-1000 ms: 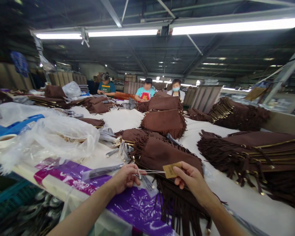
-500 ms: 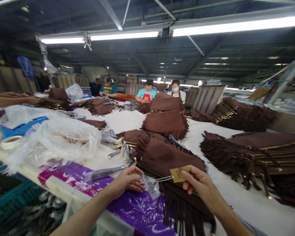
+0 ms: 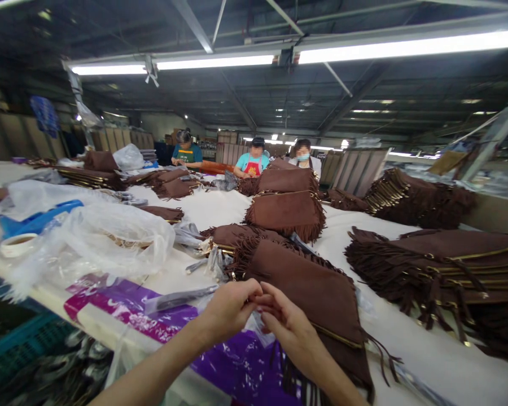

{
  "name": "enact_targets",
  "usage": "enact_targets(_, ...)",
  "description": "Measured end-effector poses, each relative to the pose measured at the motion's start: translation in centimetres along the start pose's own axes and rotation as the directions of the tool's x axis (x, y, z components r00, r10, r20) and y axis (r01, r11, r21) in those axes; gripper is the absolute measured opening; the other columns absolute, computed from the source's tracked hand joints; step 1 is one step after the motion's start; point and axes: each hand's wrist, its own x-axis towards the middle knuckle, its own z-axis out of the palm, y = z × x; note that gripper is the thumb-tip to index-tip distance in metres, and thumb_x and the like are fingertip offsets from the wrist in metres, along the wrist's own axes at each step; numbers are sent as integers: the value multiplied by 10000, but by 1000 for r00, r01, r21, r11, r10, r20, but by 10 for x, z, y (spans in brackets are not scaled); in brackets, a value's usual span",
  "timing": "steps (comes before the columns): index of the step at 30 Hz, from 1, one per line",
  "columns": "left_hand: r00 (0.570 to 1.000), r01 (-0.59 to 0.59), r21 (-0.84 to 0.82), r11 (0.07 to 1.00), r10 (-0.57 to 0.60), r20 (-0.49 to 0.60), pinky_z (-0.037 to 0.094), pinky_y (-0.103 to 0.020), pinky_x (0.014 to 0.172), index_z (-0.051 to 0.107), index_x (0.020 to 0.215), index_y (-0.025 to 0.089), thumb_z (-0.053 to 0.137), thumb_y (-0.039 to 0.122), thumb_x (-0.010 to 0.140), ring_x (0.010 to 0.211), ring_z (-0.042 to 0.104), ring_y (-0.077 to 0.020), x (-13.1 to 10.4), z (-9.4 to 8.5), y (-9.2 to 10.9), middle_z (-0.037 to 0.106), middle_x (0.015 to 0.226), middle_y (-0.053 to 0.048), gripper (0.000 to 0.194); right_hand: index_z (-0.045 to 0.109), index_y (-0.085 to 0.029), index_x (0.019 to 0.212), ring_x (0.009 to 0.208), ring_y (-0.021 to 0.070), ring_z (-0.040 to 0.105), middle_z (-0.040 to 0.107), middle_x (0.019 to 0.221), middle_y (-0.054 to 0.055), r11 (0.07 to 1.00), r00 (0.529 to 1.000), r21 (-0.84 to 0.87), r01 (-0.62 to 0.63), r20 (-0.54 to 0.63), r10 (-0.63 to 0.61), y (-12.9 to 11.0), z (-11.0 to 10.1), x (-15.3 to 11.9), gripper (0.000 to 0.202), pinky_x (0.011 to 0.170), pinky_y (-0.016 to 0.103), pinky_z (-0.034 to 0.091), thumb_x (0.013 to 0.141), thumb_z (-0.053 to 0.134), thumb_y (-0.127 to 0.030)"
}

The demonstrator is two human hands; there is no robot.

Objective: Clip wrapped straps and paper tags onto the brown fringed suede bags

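My left hand [image 3: 229, 309] and my right hand [image 3: 288, 322] meet at the fingertips over the near left edge of a brown fringed bag [image 3: 300, 282]. Both have their fingers bent in a pinch. Whatever lies between them is hidden, and the tan hang tag from before cannot be seen. The bag lies flat, its gold zip [image 3: 338, 336] along the near side and dark fringe hanging below. Beneath my wrists is a shiny purple plastic sheet [image 3: 237, 361]. A clear plastic wrapper [image 3: 260, 332] pokes out under the fingers.
More brown fringed bags [image 3: 285, 211] are piled behind, with a big stack [image 3: 449, 265] at right. Crumpled clear plastic [image 3: 122, 237], a tape roll [image 3: 19, 243] and a blue item [image 3: 40, 217] lie at left. A teal basket [image 3: 25, 344] stands below the table edge. Several people work across the table.
My right hand has moved left to meet my left hand, which rose slightly. The tan tag and its white string have gone from sight. A co-worker's arm at far left has left the view.
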Motion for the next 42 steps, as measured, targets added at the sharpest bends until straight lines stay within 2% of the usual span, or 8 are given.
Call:
enact_targets(3,1000,22,-58,998,-23,-12,360,-206,591,584,790,182,507,66,757,639,544,-117,11,-14,-12,599,676,31,143,632,-200,984,541,148,539,609,715,-11,996,1000,-85,25,-12,-27,3,13,22,234,501,242,435,866,528,-373)
enact_targets(6,997,65,22,998,-64,-44,404,-221,659,595,809,182,489,92,782,721,572,-137,17,-27,-37,638,764,6,142,601,-197,712,618,158,517,567,652,-21,946,990,-303,114,-41,-133,12,8,41,217,583,250,383,860,524,-336)
enact_targets(11,984,167,373,913,-176,-10,436,-292,794,591,924,189,626,233,756,893,578,-204,12,-21,-75,645,949,-43,177,539,-202,662,609,169,475,516,618,-25,943,995,-331,36,-76,-65,35,0,57,262,573,261,340,839,523,-394)
enact_targets(15,971,185,472,862,-235,49,442,-303,799,582,917,193,595,223,791,929,577,-224,12,0,-82,636,961,-67,130,540,-201,678,617,168,452,492,632,-24,965,997,-263,13,-64,-31,45,2,59,268,568,256,342,848,538,-409)
enact_targets(22,974,226,258,939,-208,-94,414,-269,713,578,890,209,470,102,763,811,600,-193,13,3,-82,657,836,-25,198,550,-202,712,574,143,416,474,642,-33,984,998,-165,-66,-34,61,38,8,62,259,503,234,331,865,561,-411)
enact_targets(30,990,136,214,967,-139,0,408,-258,711,637,879,201,489,97,725,788,605,-192,-1,-13,-85,688,846,-30,237,545,-198,725,592,139,424,472,657,-34,987,992,-105,-122,14,124,44,5,55,252,519,224,363,875,571,-399)
enact_targets(37,988,153,-14,988,-154,-5,436,-261,793,695,943,190,491,178,791,843,629,-183,-2,-15,-73,722,935,-31,254,573,-189,715,609,140,449,505,669,-27,986,986,14,-168,-11,168,35,4,47,278,528,214,370,828,631,-437)
enact_targets(42,977,214,-201,956,-210,38,450,-273,871,715,979,179,503,220,807,933,631,-197,-2,-12,-79,729,991,-41,276,569,-187,727,580,126,452,523,673,-21,981,984,89,-173,-21,175,35,7,44,314,506,208,369,817,656,-474)
